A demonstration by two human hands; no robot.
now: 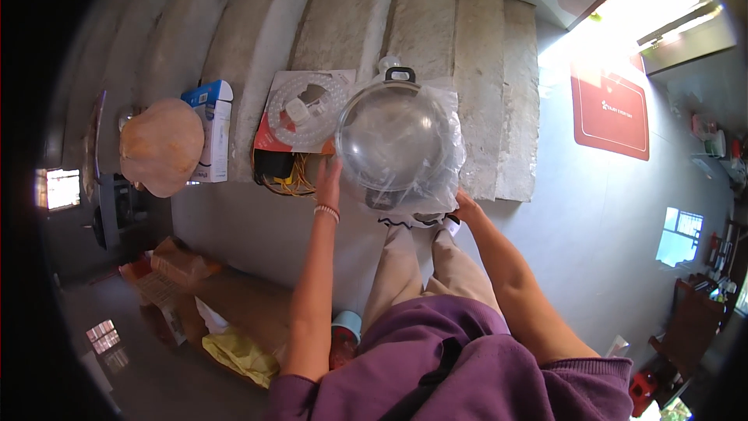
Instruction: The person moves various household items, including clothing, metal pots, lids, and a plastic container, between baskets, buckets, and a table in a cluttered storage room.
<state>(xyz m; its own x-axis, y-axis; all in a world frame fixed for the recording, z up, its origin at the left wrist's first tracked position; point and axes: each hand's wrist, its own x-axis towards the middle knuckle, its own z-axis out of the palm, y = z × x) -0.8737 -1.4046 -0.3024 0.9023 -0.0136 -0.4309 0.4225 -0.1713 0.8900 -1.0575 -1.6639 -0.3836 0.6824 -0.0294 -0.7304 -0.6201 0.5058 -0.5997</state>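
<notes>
A wide round pan with a domed, see-through lid (397, 131) is before me, partly wrapped in a clear plastic bag (453, 146). One black loop handle (400, 74) sticks up at its far side; the dark near handle (380, 199) shows through the plastic. My left hand (329, 181) lies along the pan's left side, fingers pointing away from me. At the lower right corner my right hand (464, 204) grips the wrapped pan, its fingers mostly hidden. Just left of the pan, a ring of clear plastic dots (310, 108) lies on a red and white card.
Concrete steps (421, 17) run across the front. Left of the card stand a blue and white box (219, 128) and a pale, rounded object (163, 146). Yellow wires (298, 181) hang by a black box (274, 165). A red mat (610, 111) lies on the floor at right; cardboard (245, 298) lies lower left.
</notes>
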